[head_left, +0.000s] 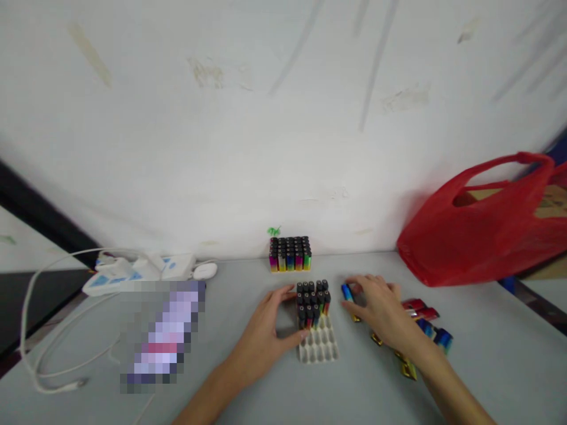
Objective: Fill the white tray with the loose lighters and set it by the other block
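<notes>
My left hand (pixel 264 326) curves around the left side of a pale tray (pixel 321 348), its thumb at the tray's edge and its fingers beside the back pieces. Small upright cylinders (pixel 313 298) with black tops and colourful bodies fill the tray's back rows; bare cups show at the front. Between the thumb and fingers of my right hand (pixel 374 304) is a small blue-and-yellow cylinder (pixel 348 295), tilted, right of the tray. Its exact kind cannot be made out. Red pieces (pixel 420 309), blue pieces (pixel 436 335) and gold pieces (pixel 408 369) lie around my right wrist, partly hidden.
A second block of black-topped cylinders (pixel 290 254) stands against the white wall (pixel 283 130). A red plastic bag (pixel 482 230) sits at the back right. On the left are a power strip (pixel 177 265), a white cable (pixel 29 330), a small white case (pixel 205 271) and a pixelated phone-like object (pixel 168 330).
</notes>
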The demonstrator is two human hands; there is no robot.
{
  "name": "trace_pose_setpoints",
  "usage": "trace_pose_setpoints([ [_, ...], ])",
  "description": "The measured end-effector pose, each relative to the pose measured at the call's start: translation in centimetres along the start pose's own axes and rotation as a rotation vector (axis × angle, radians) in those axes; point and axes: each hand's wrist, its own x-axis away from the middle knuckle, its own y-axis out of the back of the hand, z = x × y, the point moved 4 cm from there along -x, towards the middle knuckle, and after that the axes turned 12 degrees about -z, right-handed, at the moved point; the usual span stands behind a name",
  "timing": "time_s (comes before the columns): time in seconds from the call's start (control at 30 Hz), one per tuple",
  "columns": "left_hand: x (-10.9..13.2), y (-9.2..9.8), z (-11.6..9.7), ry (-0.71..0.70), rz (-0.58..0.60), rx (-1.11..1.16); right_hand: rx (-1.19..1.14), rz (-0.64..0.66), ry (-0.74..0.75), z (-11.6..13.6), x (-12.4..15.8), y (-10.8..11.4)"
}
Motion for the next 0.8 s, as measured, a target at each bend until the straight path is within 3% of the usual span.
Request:
trace_pose_setpoints([
  [0.2,-0.1,0.0,-0.2,0.012,-0.007,0.011,-0.077,-0.037,0.082,1.7,0.2,-1.5],
  [0.37,0.0,0.1,0.0,0.018,-0.019,0.012,-0.384,-0.163,0.021,2.9,0.5,-0.9],
  [0.47,0.0,0.1,0.1,0.032,-0.026,0.018,-0.647,-0.144,-0.157,3.3,0.6,-1.0],
  [0.63,-0.1,0.1,0.2,0.039,-0.02,0.013,-1.153,0.1,-0.629,3.7,0.5,-2.4],
  [0.8,-0.1,0.1,0.1,0.039,-0.018,0.003,-1.325,0.206,-0.732,4.2,0.6,-2.1],
])
